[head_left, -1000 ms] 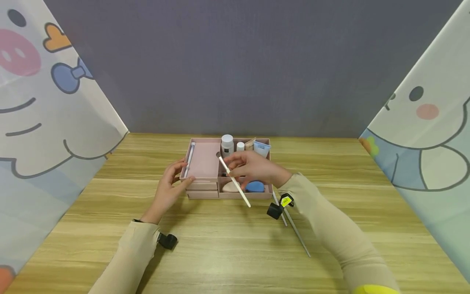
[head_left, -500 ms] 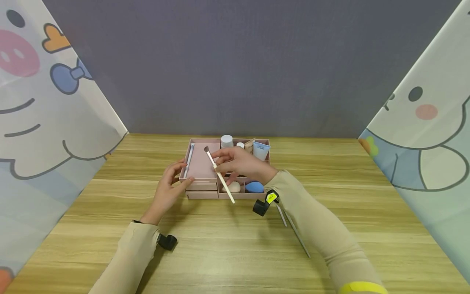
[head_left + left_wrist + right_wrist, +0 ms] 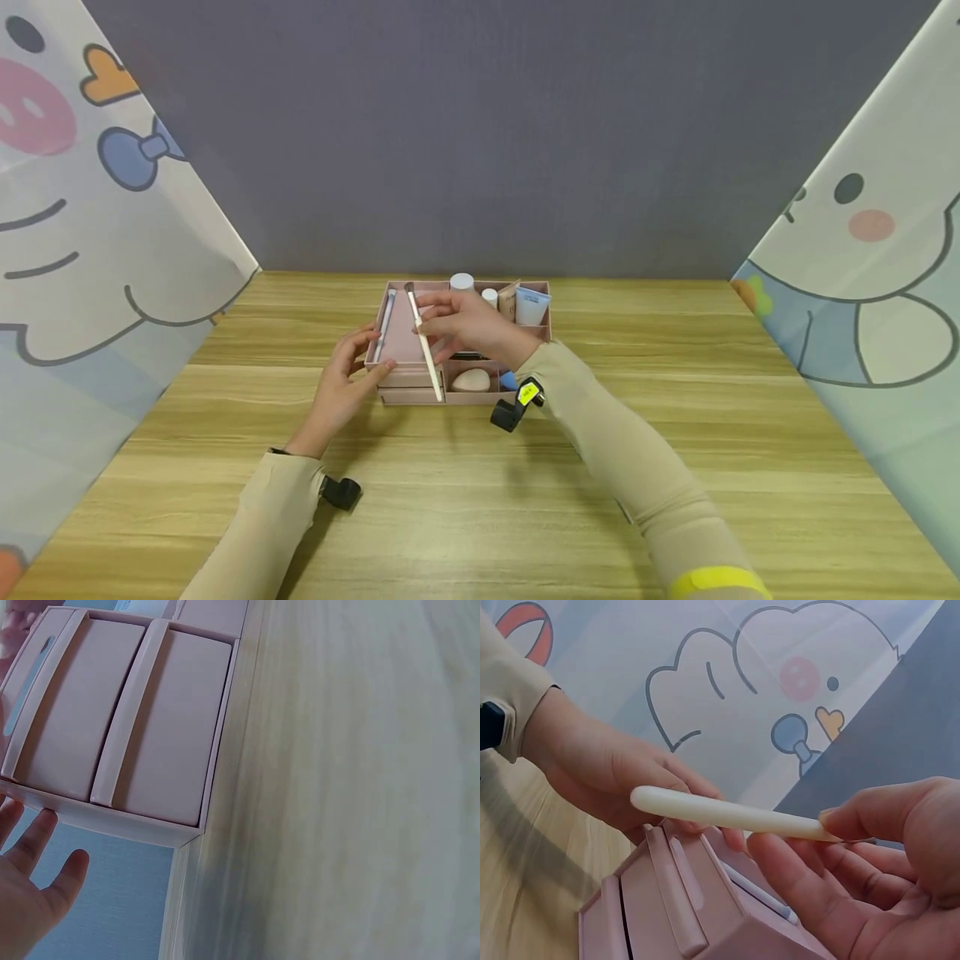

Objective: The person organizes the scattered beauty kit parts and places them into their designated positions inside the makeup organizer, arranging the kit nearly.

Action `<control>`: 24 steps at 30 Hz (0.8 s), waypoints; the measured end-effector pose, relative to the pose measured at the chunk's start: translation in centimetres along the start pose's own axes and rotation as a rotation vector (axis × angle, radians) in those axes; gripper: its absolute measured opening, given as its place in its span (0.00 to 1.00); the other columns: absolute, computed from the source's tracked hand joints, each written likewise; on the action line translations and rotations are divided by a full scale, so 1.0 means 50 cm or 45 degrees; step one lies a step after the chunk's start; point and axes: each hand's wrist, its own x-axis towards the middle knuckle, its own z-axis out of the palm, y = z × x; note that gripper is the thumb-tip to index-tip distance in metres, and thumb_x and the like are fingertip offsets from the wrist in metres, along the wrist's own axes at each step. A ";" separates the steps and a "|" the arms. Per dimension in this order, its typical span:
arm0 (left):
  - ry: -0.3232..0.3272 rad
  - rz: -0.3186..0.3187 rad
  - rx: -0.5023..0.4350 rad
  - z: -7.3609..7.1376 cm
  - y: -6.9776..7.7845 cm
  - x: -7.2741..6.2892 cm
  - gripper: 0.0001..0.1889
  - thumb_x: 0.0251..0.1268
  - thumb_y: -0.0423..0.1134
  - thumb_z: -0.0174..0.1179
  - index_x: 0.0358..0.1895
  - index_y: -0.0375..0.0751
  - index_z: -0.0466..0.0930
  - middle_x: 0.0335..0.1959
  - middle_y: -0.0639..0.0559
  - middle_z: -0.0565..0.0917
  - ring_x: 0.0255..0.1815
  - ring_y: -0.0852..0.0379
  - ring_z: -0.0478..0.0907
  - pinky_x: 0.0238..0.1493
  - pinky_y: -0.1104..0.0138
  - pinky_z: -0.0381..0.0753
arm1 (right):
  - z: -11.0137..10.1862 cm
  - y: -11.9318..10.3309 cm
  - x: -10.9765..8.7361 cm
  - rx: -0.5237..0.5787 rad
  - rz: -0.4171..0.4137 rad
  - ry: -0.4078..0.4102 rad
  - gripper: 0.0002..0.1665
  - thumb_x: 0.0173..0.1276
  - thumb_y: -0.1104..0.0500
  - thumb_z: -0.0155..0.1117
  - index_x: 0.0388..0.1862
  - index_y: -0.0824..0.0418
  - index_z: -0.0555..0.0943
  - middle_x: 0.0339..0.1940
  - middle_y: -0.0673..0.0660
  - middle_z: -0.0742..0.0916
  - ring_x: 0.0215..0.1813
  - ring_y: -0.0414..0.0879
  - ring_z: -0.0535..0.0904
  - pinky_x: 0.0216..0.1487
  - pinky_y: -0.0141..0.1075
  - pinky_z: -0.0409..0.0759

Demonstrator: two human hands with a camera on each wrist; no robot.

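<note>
Booth-like tabletop setting, plain grey back panel, cartoon-printed side panels, wood-grain table, wider room type unclear

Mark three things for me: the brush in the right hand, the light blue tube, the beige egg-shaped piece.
Brush [image 3: 720, 814]: right wrist view, on the pale handle.
Light blue tube [image 3: 532, 309]: head view, middle of its front.
Beige egg-shaped piece [image 3: 472, 381]: head view, middle of its visible surface.

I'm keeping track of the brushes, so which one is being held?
The cream-handled brush with dark bristles, pinched in the right grip, while the slim pale brush lies in the pink tray.
</note>
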 end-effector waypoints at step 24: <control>-0.002 0.074 0.011 -0.002 -0.006 0.001 0.24 0.64 0.24 0.63 0.62 0.25 0.69 0.72 0.33 0.64 0.66 0.36 0.67 0.54 0.71 0.70 | 0.042 0.009 0.074 0.423 -0.025 0.280 0.30 0.72 0.74 0.55 0.72 0.71 0.62 0.64 0.72 0.75 0.35 0.49 0.80 0.31 0.38 0.86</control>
